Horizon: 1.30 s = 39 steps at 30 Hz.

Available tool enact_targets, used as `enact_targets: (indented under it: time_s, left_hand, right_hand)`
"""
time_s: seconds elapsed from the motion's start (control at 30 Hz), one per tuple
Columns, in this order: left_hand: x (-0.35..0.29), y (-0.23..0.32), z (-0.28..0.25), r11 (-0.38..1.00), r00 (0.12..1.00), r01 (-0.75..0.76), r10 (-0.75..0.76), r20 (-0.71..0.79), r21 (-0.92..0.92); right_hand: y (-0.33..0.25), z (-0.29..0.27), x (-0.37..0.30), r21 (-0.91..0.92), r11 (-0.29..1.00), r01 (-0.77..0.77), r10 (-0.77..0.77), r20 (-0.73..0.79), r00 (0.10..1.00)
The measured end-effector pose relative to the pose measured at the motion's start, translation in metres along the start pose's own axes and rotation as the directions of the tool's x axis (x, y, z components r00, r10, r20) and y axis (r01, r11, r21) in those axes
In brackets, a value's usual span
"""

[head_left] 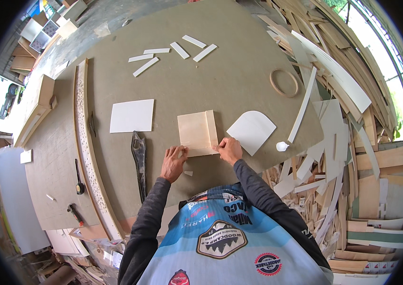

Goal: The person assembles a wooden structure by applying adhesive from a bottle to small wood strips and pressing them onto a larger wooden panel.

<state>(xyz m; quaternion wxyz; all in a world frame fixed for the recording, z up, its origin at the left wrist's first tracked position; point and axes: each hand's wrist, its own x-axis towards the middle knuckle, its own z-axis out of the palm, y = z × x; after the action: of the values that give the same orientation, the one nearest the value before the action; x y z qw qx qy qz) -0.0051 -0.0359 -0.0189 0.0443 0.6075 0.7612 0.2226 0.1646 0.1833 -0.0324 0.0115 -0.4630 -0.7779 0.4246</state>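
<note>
A square of pale plywood (192,128) lies in front of me, with a narrow plywood strip (210,124) along its right side. My left hand (174,164) has its fingers closed at the near left corner of the square. At the near right corner, my right hand (229,150) pinches the edge by the strip's near end. A white rectangular panel (132,116) lies to the left, and a white panel with one rounded end (252,131) is on the right. Just below the square is a small white scrap (188,173).
Several white strips (179,50) are scattered farther back on the large table (230,80). A black hand saw (139,161), a tape measure (79,185) and a long speckled board (87,156) lie leftward. At right are a wooden ring (284,82), a white lump (282,146) and piled offcuts (339,156).
</note>
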Motion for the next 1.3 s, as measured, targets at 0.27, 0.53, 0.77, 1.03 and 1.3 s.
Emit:
enact_targets:
  time_s: [0.27,0.53,0.77,1.03,1.3]
  left_hand:
    - [-0.007,-0.01,0.005,0.998,0.999,-0.032,0.031,-0.009,-0.059]
    - [-0.007,-0.014,0.012,0.984,0.998,0.01,-0.02,-0.057,-0.177]
    - [-0.004,-0.01,-0.001,0.965,0.997,0.072,-0.069,0.022,-0.251]
    - [-0.013,-0.008,-0.002,0.962,0.994,0.105,-0.099,0.036,-0.252]
    - [-0.013,-0.006,0.005,0.941,0.963,0.255,-0.269,-0.03,-0.223]
  right_hand:
    - [-0.01,-0.01,-0.004,0.057,0.998,-0.004,0.003,0.03,1.0]
    - [-0.008,-0.016,0.0,0.055,0.998,-0.028,0.022,0.106,0.994]
    - [-0.02,-0.063,0.059,0.129,0.989,0.077,-0.102,0.201,0.974]
    - [-0.124,-0.053,0.248,-0.445,0.807,0.388,-0.485,-0.123,0.866]
    - [-0.163,-0.033,0.311,-0.74,0.488,0.463,-0.688,0.001,0.726]
